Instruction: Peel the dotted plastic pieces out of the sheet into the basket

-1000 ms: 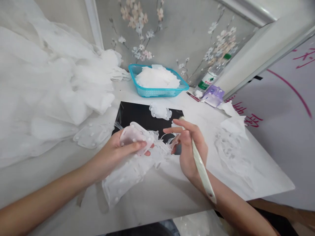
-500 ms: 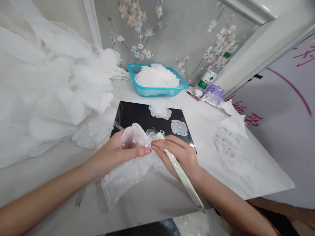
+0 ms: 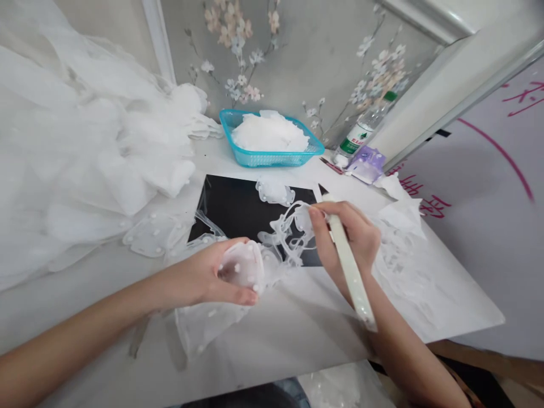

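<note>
My left hand (image 3: 212,277) is closed around a curled, translucent white fabric piece with raised white dots (image 3: 249,263), its thumb along the lower side. In my right hand (image 3: 351,238) is a craft knife (image 3: 352,272) with a long pale handle, its dark tip pointing away from me. The right thumb and finger also pinch thin, looping translucent offcut strips (image 3: 291,235), which hang over the black mat (image 3: 233,204) toward the left hand. Whether the strips still join the held piece I cannot tell. More dotted sheet (image 3: 208,328) lies below my left hand.
A blue basket (image 3: 272,158) of white pieces stands at the back. White fabric (image 3: 97,147) is heaped at left. A bottle (image 3: 361,136), a purple packet (image 3: 368,164) and small pink-handled scissors or tweezers (image 3: 331,165) sit back right. Offcuts (image 3: 399,272) lie at right.
My right hand has moved right and away from the left, carrying the knife and drawing the strips out. My left hand has shifted slightly right and down, turning the dotted piece.
</note>
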`<state>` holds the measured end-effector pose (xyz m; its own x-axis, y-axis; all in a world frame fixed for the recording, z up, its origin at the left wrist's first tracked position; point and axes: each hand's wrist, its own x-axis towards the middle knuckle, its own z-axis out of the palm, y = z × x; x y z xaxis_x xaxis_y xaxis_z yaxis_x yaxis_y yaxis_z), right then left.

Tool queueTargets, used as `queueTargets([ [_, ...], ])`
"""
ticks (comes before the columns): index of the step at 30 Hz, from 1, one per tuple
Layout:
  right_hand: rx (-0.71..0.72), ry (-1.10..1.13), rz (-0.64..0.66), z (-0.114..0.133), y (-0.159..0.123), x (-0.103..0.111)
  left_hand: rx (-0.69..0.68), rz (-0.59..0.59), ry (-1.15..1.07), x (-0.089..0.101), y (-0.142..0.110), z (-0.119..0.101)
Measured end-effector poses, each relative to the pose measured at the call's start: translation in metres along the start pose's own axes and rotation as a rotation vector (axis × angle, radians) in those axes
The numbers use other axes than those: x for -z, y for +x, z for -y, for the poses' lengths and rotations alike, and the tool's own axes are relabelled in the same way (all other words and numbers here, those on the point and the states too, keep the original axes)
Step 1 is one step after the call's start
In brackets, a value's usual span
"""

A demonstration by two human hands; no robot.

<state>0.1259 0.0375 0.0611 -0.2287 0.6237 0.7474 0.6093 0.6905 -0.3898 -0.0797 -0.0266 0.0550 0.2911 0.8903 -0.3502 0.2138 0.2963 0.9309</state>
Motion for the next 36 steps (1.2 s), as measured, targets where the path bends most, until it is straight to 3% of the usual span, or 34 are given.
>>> queueTargets([
  [2,-0.125,0.102,0.090,0.000,0.005,0.003,0.065,0.033,-0.042,-0.001,0.000,0.003],
  [6,-0.271,0.268,0.294,0.008,0.002,0.003,0.089,-0.016,-0.200,-0.001,-0.002,0.001],
  [13,-0.371,0.410,0.437,0.011,-0.006,0.002,-0.029,0.099,-0.490,0.000,-0.004,-0.005],
  [17,-0.313,0.459,0.522,0.013,-0.005,0.004,-0.106,0.093,-0.577,0.002,-0.001,0.000],
  [25,-0.306,0.505,0.487,0.017,-0.004,0.000,-0.003,0.009,-0.745,0.003,-0.002,0.001],
  [32,-0.495,0.550,0.597,0.015,-0.004,0.000,0.050,0.070,-0.898,0.001,-0.002,-0.001],
  [36,-0.612,0.495,0.529,0.011,-0.006,-0.004,0.086,0.089,-0.949,0.002,-0.002,0.001],
])
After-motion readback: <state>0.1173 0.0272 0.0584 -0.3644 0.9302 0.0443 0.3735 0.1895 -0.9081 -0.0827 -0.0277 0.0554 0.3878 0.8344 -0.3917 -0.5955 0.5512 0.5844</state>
